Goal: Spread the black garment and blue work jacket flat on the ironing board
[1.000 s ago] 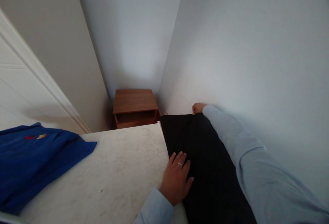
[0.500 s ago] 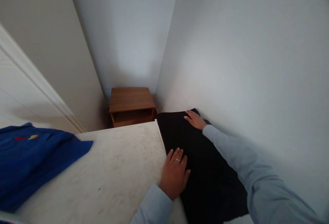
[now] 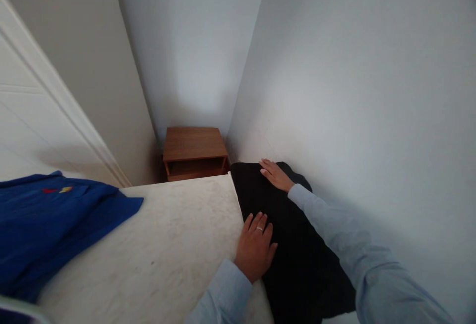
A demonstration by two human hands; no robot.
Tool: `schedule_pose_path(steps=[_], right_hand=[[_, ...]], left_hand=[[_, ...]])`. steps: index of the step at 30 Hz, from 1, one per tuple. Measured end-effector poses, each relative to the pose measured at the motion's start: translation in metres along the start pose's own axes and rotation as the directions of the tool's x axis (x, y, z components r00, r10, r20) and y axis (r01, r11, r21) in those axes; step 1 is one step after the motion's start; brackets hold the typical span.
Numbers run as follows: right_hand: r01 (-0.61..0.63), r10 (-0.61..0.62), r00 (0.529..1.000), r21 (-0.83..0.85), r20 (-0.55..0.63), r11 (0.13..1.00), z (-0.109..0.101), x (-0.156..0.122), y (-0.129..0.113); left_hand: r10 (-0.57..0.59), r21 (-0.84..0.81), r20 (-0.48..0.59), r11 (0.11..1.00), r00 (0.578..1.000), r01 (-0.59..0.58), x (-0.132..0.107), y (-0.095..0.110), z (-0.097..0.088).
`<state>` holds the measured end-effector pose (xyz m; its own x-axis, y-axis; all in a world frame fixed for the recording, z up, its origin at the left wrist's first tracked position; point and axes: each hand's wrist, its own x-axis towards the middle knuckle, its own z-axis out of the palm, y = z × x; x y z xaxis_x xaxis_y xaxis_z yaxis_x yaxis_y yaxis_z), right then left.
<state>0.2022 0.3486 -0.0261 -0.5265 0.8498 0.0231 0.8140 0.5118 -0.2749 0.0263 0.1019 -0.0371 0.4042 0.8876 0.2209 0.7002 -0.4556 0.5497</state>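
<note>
Evidently a two-handed job on black cloth (image 3: 297, 269), which lies spread along the right side of a pale, blotchy surface (image 3: 186, 234), close by the wall (image 3: 357, 91). Left hand (image 3: 256, 248): released, palm down, fingers fanned, lying across the cloth's left edge and partly over the pale surface. Ring on one finger. Right hand (image 3: 275, 174): also released, laid flat near the cloth's far end, fingers stretched out. Both sleeves light blue; the right one crosses the cloth's wall side.

Cloth's far right corner rounded, slightly rumpled near the wall.

Left of the pale surface: blue cloth (image 3: 67, 229), loosely heaped, small red and yellow marks on it. Pale curved bar (image 3: 24, 306) crosses its near end; cannot tell what it belongs to.

Past the far edge, in the room's corner: brown wooden cabinet (image 3: 193, 143), one open-fronted compartment (image 3: 195, 166) under its top. Interior dark; contents, if any, I can't make out. Lower part hidden by the pale surface. Tall grey panel (image 3: 92, 66) stands left of it.
</note>
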Motion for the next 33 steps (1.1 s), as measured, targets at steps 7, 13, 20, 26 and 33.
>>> schedule_pose_path(steps=[7, 13, 20, 26, 33], right_hand=[[0.104, -0.101, 0.992, -0.030, 0.077, 0.994, 0.024, 0.019, -0.035], [0.090, -0.088, 0.994, -0.024, 0.062, 0.996, 0.011, 0.009, -0.037], [-0.049, 0.049, 0.998, -0.001, -0.028, 0.999, 0.000, -0.074, -0.025], [-0.354, 0.352, 0.929, 0.004, -0.112, 0.935, 0.004, -0.168, 0.014], [-0.446, 0.439, 0.876, 0.012, -0.200, 0.895, -0.004, -0.229, 0.004]], left_hand=[[0.020, 0.024, 0.021, 1.000, 1.000, -0.021, 0.001, 0.000, -0.001], [0.047, 0.048, 0.018, 0.998, 0.999, -0.048, 0.001, 0.001, -0.001], [0.060, 0.089, 0.000, 0.994, 0.998, -0.060, 0.002, 0.001, -0.002], [0.082, 0.116, -0.013, 0.990, 0.997, -0.080, 0.004, -0.003, 0.001], [0.066, 0.101, -0.028, 0.993, 0.997, -0.063, 0.006, -0.007, 0.002]])
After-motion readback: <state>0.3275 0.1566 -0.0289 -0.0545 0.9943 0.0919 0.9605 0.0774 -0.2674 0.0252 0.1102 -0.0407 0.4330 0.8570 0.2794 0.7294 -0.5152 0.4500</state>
